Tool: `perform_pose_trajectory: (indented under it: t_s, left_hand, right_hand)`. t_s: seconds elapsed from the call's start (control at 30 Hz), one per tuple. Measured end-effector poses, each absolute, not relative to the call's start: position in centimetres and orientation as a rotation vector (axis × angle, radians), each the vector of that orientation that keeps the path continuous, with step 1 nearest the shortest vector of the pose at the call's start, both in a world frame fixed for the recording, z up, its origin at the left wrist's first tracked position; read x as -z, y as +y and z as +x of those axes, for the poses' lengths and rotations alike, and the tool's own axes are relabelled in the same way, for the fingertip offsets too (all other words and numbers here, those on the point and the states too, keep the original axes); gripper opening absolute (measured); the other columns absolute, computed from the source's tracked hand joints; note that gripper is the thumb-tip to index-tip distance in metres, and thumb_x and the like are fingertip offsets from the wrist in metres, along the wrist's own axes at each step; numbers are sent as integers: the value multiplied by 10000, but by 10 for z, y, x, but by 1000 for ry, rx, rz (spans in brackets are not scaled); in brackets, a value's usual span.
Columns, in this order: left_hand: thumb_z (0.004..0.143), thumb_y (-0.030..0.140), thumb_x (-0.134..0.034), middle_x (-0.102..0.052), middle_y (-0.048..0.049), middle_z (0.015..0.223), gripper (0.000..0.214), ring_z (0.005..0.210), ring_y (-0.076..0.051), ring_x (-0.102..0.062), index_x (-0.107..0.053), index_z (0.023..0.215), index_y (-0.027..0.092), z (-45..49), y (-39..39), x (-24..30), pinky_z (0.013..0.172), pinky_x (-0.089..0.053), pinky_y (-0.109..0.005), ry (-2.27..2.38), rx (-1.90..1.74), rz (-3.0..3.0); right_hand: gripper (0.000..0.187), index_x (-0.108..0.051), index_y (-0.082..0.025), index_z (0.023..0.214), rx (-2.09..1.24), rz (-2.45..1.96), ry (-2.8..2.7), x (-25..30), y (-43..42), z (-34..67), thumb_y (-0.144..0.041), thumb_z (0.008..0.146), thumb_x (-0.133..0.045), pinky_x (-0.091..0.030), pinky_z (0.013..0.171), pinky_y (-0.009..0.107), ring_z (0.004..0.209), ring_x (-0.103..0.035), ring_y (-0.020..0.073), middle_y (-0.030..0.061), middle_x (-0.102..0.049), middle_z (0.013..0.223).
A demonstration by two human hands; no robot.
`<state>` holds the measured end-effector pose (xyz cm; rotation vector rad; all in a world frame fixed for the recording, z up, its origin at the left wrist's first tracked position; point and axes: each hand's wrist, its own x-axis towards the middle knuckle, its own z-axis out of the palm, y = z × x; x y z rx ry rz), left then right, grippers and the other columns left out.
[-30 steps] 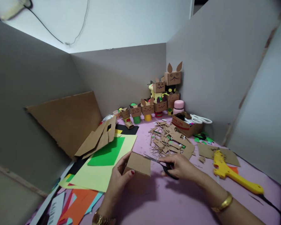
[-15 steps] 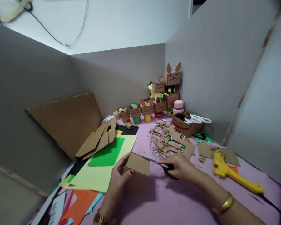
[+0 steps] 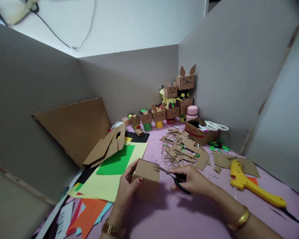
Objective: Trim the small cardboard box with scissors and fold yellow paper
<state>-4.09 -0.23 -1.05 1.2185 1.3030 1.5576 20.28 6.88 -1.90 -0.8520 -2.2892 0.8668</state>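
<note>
My left hand [image 3: 131, 184] grips a small brown cardboard box [image 3: 147, 171] by its left side, thumb on the near face and fingers behind. In my right hand [image 3: 189, 179] is a pair of black-handled scissors [image 3: 180, 184], with fingers in the loops. The scissors' blades point left and lie over the right part of the box's top, slightly parted. Whether they cut into the cardboard I cannot tell. Both hands are above the pink table [image 3: 174, 219].
Cardboard scraps [image 3: 181, 149] are heaped beyond my right hand. A yellow glue gun [image 3: 254, 186] lies at right. Coloured paper [image 3: 116, 161] and cardboard sheets [image 3: 108, 146] spread left. Cardboard animal figures [image 3: 158, 114], a pink bottle [image 3: 192, 112] and an open box [image 3: 201, 132] stand behind.
The whole view has shifted slightly, with the background moving right. The scissors' blades look a little more parted over the box. Both hands keep their holds.
</note>
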Motion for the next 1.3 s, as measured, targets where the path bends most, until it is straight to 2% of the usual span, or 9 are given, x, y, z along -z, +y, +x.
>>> perform_pose_trajectory:
  t_s: [0.13,0.33,0.57,0.77,0.97,1.3]
  left_hand:
    - [520,520,-779,-590,-149,1276,848,1158,-348,-537,-557,1248,145,-41,-4,6,888,-480,-363,1319,-1582,1181]
    - [528,498,-776,-610,-138,1249,815,1136,-334,-550,-572,1233,144,-41,-4,7,893,-471,-350,1334,-1634,1182]
    - [540,509,-786,-600,-143,1256,847,1146,-343,-538,-542,1266,147,-40,-2,9,884,-474,-360,1325,-1565,1195]
    - [581,630,-713,-546,-150,1330,870,1195,-345,-505,-524,1283,151,-42,-1,16,868,-487,-343,1295,-1557,1180]
    - [569,703,-661,-578,-138,1301,891,1120,-343,-566,-550,1266,159,-42,0,19,847,-508,-367,1349,-1565,1179]
    - [623,693,-631,-580,-136,1299,855,1108,-334,-576,-530,1288,166,-43,0,22,810,-518,-352,1305,-1556,1210]
  right_hand:
    - [471,-711,-162,1037,-1059,-732,-2284,19,67,206,-438,656,-731,-411,615,228,686,-575,162,24,-676,788]
    - [345,-721,-192,922,-929,-678,-2454,7,59,207,-452,694,-717,-340,559,213,599,-481,121,-20,-600,660]
    - [364,-707,-268,1015,-660,-740,-2528,-1,54,206,-487,726,-680,-327,572,230,623,-537,144,4,-642,687]
    - [348,-695,-292,1038,-499,-760,-2570,2,54,208,-481,750,-651,-304,563,243,661,-584,168,23,-669,722]
    - [320,-688,-297,1046,-422,-800,-2612,1,52,208,-425,754,-664,-297,563,242,683,-612,172,33,-688,759]
    - [262,-697,-290,1009,-433,-786,-2617,1,52,208,-348,753,-679,-301,558,239,694,-641,176,26,-705,749]
